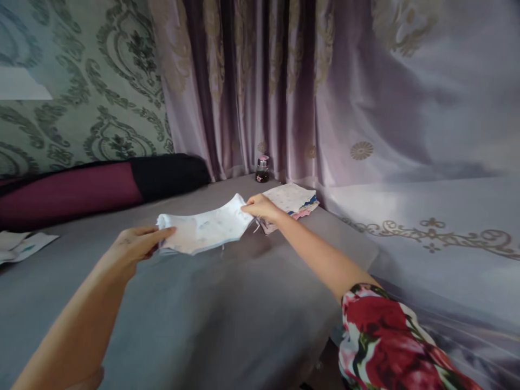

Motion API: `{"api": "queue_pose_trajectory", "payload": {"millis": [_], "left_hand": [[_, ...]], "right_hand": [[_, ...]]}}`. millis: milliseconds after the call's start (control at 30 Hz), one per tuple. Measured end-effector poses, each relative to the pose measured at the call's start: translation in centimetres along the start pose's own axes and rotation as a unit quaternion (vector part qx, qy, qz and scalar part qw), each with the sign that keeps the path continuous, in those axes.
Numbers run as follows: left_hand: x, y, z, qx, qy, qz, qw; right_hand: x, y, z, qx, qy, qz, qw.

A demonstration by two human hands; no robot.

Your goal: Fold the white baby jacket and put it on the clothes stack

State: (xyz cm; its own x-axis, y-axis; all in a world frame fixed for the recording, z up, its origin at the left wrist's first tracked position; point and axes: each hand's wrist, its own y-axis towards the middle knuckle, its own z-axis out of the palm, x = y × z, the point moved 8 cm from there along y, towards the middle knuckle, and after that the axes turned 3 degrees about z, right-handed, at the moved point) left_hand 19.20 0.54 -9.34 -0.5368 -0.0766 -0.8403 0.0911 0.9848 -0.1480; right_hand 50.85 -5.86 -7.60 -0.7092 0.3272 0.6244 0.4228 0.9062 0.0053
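Note:
A small white cloth with a faint print (205, 230) hangs stretched between both my hands just above the grey bed sheet (227, 314). My left hand (136, 246) pinches its left end. My right hand (260, 207) grips its right end, fingers closed. Right behind my right hand lies a stack of folded cloths (292, 201), white on top with blue and pink layers below.
A small dark jar with a shiny lid (262, 169) stands by the purple curtain (264, 86). A maroon and black bolster (97, 187) lies along the patterned wall. More pale cloths (20, 244) rest at the left edge. A lilac curtain drapes on the right.

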Motion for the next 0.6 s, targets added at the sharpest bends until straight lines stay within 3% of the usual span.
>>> {"api": "queue_pose_trajectory", "payload": {"millis": [133,300,433,600], "left_hand": [[-4.3,0.2,5.9,0.057,-0.072,0.013,0.996],[-8.8,1.0,13.1,0.092,-0.133,0.063,0.985],[-11.7,1.4,18.3,0.119,-0.210,0.091,0.966],[-14.2,1.9,23.2,0.127,-0.257,0.090,0.954]], "right_hand": [[-3.0,1.2,-6.2,-0.053,-0.029,0.038,0.997],[-7.1,2.6,-12.2,-0.104,-0.110,0.080,0.985],[-10.6,4.5,-15.4,-0.133,-0.151,0.109,0.973],[-13.6,6.9,-17.8,-0.170,-0.192,0.147,0.955]]}}
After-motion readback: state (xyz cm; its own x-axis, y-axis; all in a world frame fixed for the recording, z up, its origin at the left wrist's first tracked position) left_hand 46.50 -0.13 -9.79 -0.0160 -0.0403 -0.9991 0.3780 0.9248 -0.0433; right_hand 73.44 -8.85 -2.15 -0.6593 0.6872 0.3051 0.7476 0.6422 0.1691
